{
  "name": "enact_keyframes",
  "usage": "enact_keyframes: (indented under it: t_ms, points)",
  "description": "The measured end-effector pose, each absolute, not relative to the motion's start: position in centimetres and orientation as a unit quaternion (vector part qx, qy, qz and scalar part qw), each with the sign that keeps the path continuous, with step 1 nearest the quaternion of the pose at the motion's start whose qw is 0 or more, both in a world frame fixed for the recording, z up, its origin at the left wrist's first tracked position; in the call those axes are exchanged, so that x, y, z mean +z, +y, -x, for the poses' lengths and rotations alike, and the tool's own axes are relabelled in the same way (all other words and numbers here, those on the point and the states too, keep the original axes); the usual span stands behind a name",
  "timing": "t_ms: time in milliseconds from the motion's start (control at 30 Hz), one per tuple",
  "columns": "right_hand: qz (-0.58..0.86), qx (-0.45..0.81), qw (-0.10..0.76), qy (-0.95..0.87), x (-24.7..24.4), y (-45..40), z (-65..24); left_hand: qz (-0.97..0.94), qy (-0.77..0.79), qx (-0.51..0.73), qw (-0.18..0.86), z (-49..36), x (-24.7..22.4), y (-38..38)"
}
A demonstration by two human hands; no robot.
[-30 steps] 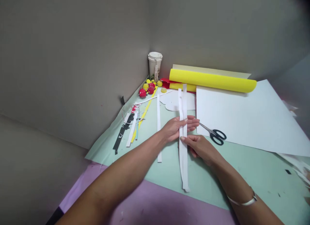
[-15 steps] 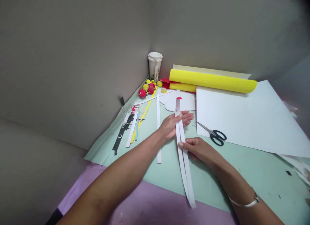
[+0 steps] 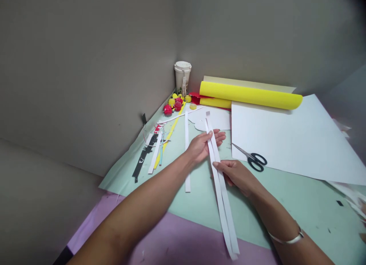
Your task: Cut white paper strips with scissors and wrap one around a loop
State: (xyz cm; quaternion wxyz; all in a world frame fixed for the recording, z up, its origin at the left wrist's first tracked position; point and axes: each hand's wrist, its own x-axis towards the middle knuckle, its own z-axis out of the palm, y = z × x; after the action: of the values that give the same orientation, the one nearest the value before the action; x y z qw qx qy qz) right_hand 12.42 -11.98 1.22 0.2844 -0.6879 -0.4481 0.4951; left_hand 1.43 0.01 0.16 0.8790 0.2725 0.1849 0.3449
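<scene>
You have a pair of long white strips point(image 3: 226, 227), flat and thin like paper, slanting across the front of you between both hands. Your left hand point(image 3: 203, 145) lies palm up beneath them, its thumb clamping them near the upper end, the other fingers stretched out. Your right hand point(image 3: 232, 173) pinches them lower down, thumb on top. The strips are smooth, matte and straight-edged, lying side by side with a narrow dark gap along part of their length; one reaches higher and ends in a small greyish tab, and their lower ends hang past the green edge, over the lilac surface point(image 3: 177, 242).

To the left of them, a single white strip point(image 3: 187, 150) lies on the pale green counter point(image 3: 305, 208), partly under your left forearm. Near your right hand, steel scissors point(image 3: 250, 156) with black looped handles rest partly on a stiff white sheet point(image 3: 288, 143). Behind lie a bright yellow roll point(image 3: 251, 96), rounded red and yellow balls point(image 3: 167, 110) and a lidded white cup point(image 3: 180, 77).
</scene>
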Motion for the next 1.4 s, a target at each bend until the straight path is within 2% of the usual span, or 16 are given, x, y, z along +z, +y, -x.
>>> enact_keyframes:
  t_ms: [233,533,933,1400]
  points:
    - [0.682,0.500,0.273,-0.459,1.64,-11.98,-12.31,-0.264,0.208,0.359,0.871,-1.59,0.35,-0.19]
    - [0.710,0.471,0.301,-0.429,1.19,-11.86,-12.09,-0.276,0.213,0.353,0.868,-1.91,-0.08,-0.59]
    - [0.695,0.488,0.304,-0.430,1.02,-11.94,-12.23,-0.193,0.217,0.340,0.894,-1.73,0.69,-0.29]
    - [0.702,0.482,0.298,-0.432,1.13,-11.92,-12.05,-0.255,0.214,0.351,0.875,-2.05,-0.20,-0.66]
